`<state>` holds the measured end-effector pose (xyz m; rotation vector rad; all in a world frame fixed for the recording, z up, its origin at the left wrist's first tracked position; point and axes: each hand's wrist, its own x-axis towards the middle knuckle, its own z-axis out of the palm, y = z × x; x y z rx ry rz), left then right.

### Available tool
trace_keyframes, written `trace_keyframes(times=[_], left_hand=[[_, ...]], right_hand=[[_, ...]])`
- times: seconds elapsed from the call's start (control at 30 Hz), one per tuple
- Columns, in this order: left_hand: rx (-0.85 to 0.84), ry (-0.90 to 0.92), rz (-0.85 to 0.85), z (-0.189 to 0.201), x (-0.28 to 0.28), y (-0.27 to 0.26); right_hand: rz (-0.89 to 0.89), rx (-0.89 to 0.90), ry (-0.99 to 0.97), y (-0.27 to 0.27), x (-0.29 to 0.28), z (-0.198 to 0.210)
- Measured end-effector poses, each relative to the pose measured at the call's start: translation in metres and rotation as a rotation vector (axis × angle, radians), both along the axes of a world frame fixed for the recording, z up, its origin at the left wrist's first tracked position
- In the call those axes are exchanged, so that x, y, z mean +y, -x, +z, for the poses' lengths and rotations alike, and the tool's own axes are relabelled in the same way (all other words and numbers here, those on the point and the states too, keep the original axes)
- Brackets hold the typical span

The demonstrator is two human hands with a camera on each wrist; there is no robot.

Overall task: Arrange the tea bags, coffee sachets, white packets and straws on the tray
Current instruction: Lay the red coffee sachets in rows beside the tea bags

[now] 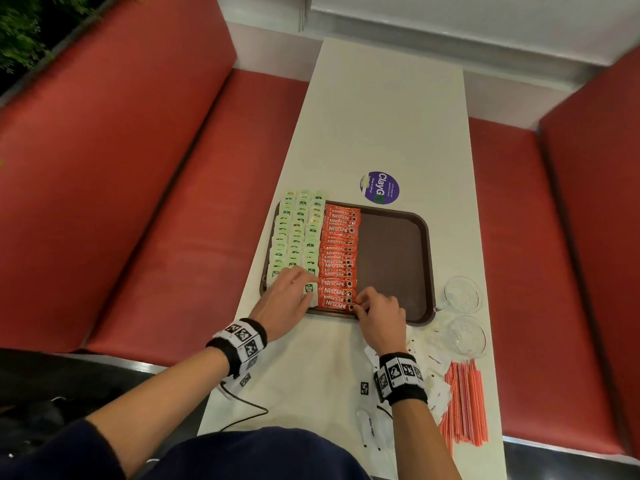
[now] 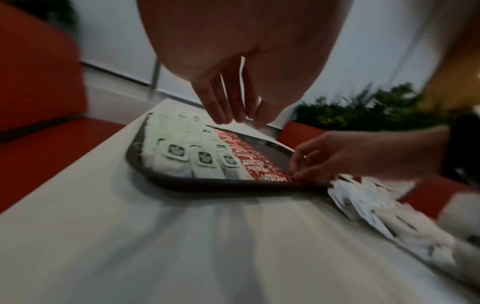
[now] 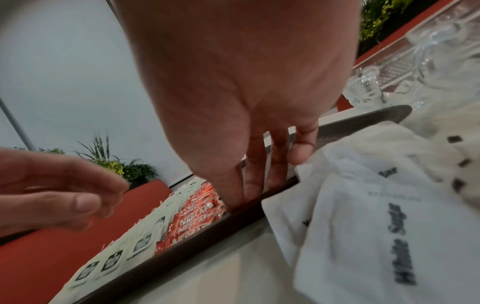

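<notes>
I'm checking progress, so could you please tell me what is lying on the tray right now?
On the tray, green tea bags fill the left and red coffee sachets lie beside them. The right part is bare. The left hand and right hand hide the near edge.

the white table [image 1: 388, 109] bears a brown tray [image 1: 428, 271], white packets [image 1: 437, 367], straws [image 1: 465, 403] and two glass cups [image 1: 464, 294].

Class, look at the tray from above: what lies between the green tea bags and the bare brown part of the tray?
In the head view, one column of red coffee sachets lies between the tea bags and the bare part of the tray.
</notes>
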<state>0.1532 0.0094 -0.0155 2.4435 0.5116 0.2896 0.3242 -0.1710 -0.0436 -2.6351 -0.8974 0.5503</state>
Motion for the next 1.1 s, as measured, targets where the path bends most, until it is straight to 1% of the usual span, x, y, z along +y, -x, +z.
trace_keyframes(times=[0.07,0.13,0.33,0.43,0.6,0.73,0.83,0.93,1.07,1.1], left_hand=[[0.048,-0.121,-0.156,-0.003,-0.009,-0.015],[0.12,-0.234,-0.239,-0.01,-0.015,-0.031],[0.34,-0.421,-0.25,-0.031,-0.016,-0.067],[0.416,-0.479,-0.222,-0.037,-0.013,-0.077],[0.484,-0.5,-0.254,-0.052,-0.01,-0.085],[0.487,-0.527,-0.279,-0.057,-0.01,-0.087],[0.48,-0.5,-0.266,-0.054,-0.009,-0.087],[0.434,-0.414,-0.269,-0.037,-0.01,-0.082],[0.252,-0.161,-0.37,0.0,-0.02,-0.06],[0.201,-0.136,-0.389,0.006,-0.024,-0.052]], right_hand=[[-0.006,-0.011,0.01,0.001,0.0,0.001],[-0.008,-0.017,0.018,0.001,0.002,0.002],[0.002,-0.042,0.066,0.002,0.005,0.003],[0.008,-0.057,0.067,0.003,0.005,0.002],[-0.011,-0.063,0.059,0.004,0.005,0.002],[-0.025,-0.065,0.06,0.006,0.005,0.001],[-0.031,-0.064,0.045,0.007,0.005,0.004],[-0.077,-0.042,-0.044,0.003,-0.002,0.013],[-0.19,0.033,-0.26,-0.007,-0.03,0.037],[-0.232,0.058,-0.318,-0.008,-0.04,0.047]])
